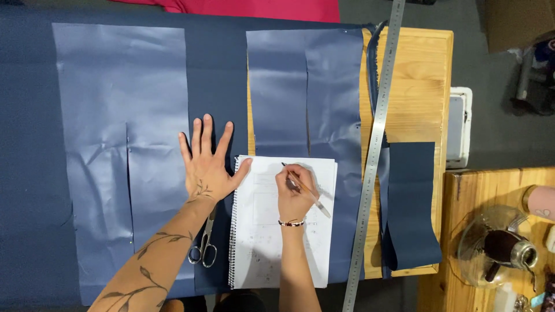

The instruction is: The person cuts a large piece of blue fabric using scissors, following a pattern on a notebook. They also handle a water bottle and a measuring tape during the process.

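Observation:
My right hand (293,189) grips a pencil (315,200) with its tip on the upper part of a white spiral notebook (263,242). The notebook lies on dark blue fabric panels (306,86) covering a wooden table (419,86). My left hand (207,164) lies flat with fingers spread on the fabric, its thumb touching the notebook's upper left corner. Silver scissors (203,245) rest just under my left forearm, beside the notebook's spiral edge.
A long steel ruler (374,144) runs diagonally across the table to the right of the notebook. A separate dark blue strip (411,202) lies right of the ruler. A second wooden surface at lower right carries a glass jug (497,245) and a pink cup (540,202).

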